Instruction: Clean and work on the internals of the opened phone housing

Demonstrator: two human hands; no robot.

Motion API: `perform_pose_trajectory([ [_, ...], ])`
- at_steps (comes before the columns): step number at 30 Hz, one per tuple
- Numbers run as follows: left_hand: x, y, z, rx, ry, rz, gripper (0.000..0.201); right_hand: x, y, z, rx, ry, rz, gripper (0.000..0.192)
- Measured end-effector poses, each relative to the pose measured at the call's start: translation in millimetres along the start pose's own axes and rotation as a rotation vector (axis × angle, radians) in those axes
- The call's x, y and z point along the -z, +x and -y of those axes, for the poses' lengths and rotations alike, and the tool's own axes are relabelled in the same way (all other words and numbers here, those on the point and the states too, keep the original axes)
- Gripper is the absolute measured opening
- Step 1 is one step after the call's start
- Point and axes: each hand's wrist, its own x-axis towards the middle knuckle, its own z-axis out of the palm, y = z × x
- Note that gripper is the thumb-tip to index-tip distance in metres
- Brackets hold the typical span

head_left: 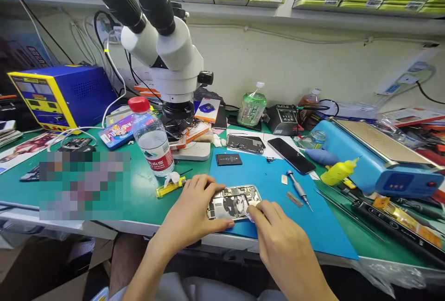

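Clamping opened phone (234, 204) at left end in left hand (194, 204); pinching white scrap (248, 213) in right hand (280, 229) at phone's right end, apparently cleaning; next needing light pressure.

Phone-repair workshop: white microscope (174, 60) with black twin eyepieces (151, 2), far left; opened silver-framed smartphone (233, 204), near centre; flat blue rectangular mat (266, 171) beneath; slim grey pointed screwdriver (298, 186), right.

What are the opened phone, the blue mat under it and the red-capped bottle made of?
Opened phone: frame probably metal, from its silvery sheen. Blue mat: perhaps rubber or silicone, being flat and smooth. Red-capped bottle: likely clear, glossy plastic, since it's see-through.
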Motion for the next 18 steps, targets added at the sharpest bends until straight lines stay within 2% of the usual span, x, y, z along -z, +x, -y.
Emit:
perform_pose_trajectory([
  [9, 1.8, -1.0, -2.7, 0.041, -0.006, 0.029, 0.067, 2.4, -2.4, -2.7, 0.019, 0.034, -0.012, 0.034],
  [18, -0.8, -1.4, 1.2, 0.052, -0.008, 0.049, 0.068, -3.9, 3.5, -1.0, 0.06, -0.1, 0.001, 0.038],
])
